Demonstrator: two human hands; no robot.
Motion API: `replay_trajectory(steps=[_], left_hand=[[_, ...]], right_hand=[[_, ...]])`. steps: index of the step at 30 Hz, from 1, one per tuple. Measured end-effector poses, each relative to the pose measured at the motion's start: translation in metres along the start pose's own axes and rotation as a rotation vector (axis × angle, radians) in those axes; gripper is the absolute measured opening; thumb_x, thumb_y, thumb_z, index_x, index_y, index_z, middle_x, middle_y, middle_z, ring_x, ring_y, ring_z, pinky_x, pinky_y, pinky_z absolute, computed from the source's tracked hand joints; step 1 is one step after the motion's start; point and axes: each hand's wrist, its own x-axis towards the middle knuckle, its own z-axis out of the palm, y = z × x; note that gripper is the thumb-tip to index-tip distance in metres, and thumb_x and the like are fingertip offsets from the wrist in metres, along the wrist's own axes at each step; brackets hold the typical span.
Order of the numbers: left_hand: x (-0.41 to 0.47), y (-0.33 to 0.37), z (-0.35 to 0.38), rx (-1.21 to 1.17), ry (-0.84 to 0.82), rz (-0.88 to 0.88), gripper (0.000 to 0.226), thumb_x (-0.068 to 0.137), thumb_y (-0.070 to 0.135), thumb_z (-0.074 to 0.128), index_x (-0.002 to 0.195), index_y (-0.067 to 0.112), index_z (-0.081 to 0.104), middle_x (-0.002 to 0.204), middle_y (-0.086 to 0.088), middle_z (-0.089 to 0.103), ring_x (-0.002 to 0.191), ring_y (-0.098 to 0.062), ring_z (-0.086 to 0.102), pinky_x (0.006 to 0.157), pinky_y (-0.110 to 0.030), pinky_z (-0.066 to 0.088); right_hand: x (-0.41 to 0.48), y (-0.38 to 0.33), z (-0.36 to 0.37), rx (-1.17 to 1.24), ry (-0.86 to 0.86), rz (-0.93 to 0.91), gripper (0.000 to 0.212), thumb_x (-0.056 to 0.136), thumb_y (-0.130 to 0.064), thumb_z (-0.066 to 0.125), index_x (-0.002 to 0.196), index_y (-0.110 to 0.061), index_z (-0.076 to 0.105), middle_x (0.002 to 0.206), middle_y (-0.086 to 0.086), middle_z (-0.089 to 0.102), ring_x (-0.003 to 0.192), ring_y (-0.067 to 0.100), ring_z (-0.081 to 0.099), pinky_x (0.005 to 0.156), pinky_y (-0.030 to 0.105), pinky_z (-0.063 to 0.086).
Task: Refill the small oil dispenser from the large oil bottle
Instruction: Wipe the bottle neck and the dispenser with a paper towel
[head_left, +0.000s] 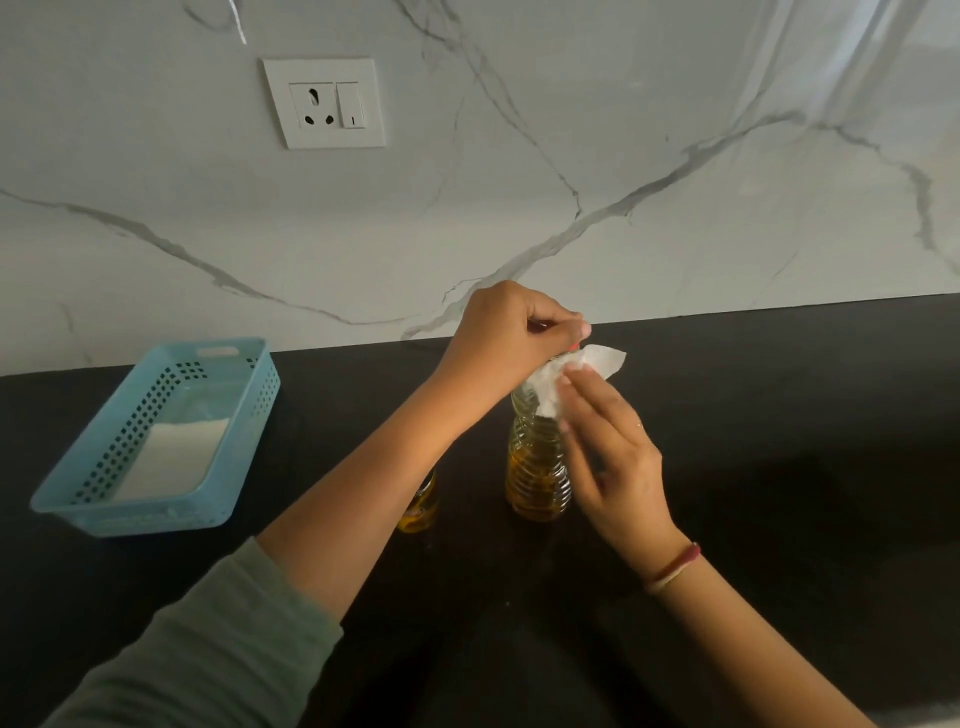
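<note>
The large oil bottle (537, 478), ribbed clear plastic with amber oil in its lower part, stands upright on the black counter (779, 467). My left hand (511, 332) grips the bottle's top from above, and a bit of red cap shows under its fingers. My right hand (610, 447) presses a white tissue (582, 366) against the bottle's neck and shoulder with fairly straight fingers. The small oil dispenser (420, 506) stands just left of the bottle. My left forearm hides most of it, so only its oil-filled base shows.
A light blue perforated basket (93, 499) holding a white folded cloth (171, 457) sits at the left of the counter. Behind it rises a marble wall with a socket and switch plate (324, 103).
</note>
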Motion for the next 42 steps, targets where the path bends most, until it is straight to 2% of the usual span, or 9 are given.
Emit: replay_trajectory(steps=[3,6,13,19,23,27,32,38,42], left_hand=[[0.000,0.000,0.000,-0.009,0.000,-0.004,0.013,0.083,0.022,0.073,0.093,0.014,0.077,0.093,0.006,0.074,0.079,0.010,0.064,0.072,-0.004,0.046],[-0.001,-0.001,0.000,-0.014,0.022,0.003,0.013,0.082,0.022,0.073,0.092,0.013,0.077,0.091,0.006,0.074,0.078,0.010,0.064,0.071,-0.004,0.046],[-0.003,-0.002,-0.001,0.004,0.024,0.010,0.016,0.083,0.025,0.073,0.094,0.015,0.077,0.091,0.007,0.074,0.079,0.006,0.066,0.074,-0.009,0.050],[-0.004,-0.001,0.002,-0.017,0.040,-0.015,0.017,0.083,0.025,0.072,0.095,0.014,0.076,0.091,0.005,0.074,0.081,0.002,0.067,0.076,-0.014,0.053],[-0.002,-0.001,0.002,-0.045,0.033,-0.026,0.013,0.082,0.024,0.073,0.092,0.016,0.077,0.087,0.020,0.069,0.078,0.006,0.066,0.074,-0.009,0.051],[-0.001,-0.003,0.003,-0.045,0.036,-0.015,0.013,0.082,0.022,0.074,0.092,0.014,0.077,0.090,0.011,0.073,0.078,0.008,0.065,0.071,-0.006,0.048],[-0.002,-0.005,0.003,-0.056,0.059,-0.028,0.011,0.082,0.022,0.074,0.089,0.014,0.077,0.091,0.007,0.074,0.079,0.011,0.064,0.072,-0.004,0.047],[-0.001,-0.002,0.004,-0.059,0.050,-0.041,0.011,0.081,0.023,0.075,0.089,0.017,0.077,0.090,0.022,0.068,0.076,0.012,0.063,0.070,-0.004,0.046],[-0.002,-0.001,0.006,-0.019,0.051,-0.016,0.015,0.081,0.024,0.074,0.093,0.015,0.077,0.095,0.008,0.074,0.075,0.015,0.061,0.072,-0.004,0.047]], right_hand=[[0.008,0.005,0.002,0.182,0.064,0.240,0.037,0.097,-0.019,0.049,0.130,-0.003,0.053,0.136,0.009,0.052,0.124,0.013,0.052,0.100,0.028,0.046],[0.023,0.012,-0.004,0.589,0.043,0.543,0.031,0.099,-0.019,0.044,0.119,-0.002,0.061,0.105,0.008,0.067,0.098,0.015,0.063,0.083,0.038,0.050],[0.027,0.018,-0.007,0.602,-0.085,0.332,0.041,0.102,-0.025,0.032,0.128,-0.001,0.054,0.123,0.012,0.062,0.118,0.024,0.056,0.097,0.038,0.048],[0.046,0.032,-0.010,1.017,-0.141,0.952,0.033,0.102,-0.025,0.037,0.104,-0.007,0.065,0.095,0.008,0.072,0.093,0.020,0.065,0.079,0.029,0.053],[0.020,0.014,-0.013,0.962,0.066,0.809,0.026,0.098,-0.016,0.046,0.111,-0.007,0.067,0.106,0.011,0.070,0.102,0.021,0.066,0.087,0.030,0.054],[0.015,0.001,-0.011,0.746,0.220,0.643,0.026,0.088,0.000,0.059,0.112,-0.006,0.066,0.116,0.008,0.067,0.114,0.014,0.061,0.092,0.023,0.050],[-0.009,-0.003,0.002,0.465,0.295,0.659,0.017,0.082,0.008,0.064,0.089,-0.007,0.068,0.095,0.013,0.065,0.088,0.012,0.064,0.077,0.029,0.052],[-0.005,-0.001,0.001,0.636,0.310,0.735,0.023,0.082,0.009,0.063,0.096,-0.009,0.068,0.090,0.004,0.071,0.086,0.012,0.069,0.079,0.028,0.055],[0.016,0.005,-0.013,0.691,0.266,0.680,0.021,0.087,0.001,0.061,0.104,-0.010,0.068,0.092,0.000,0.073,0.093,0.017,0.068,0.083,0.030,0.054]])
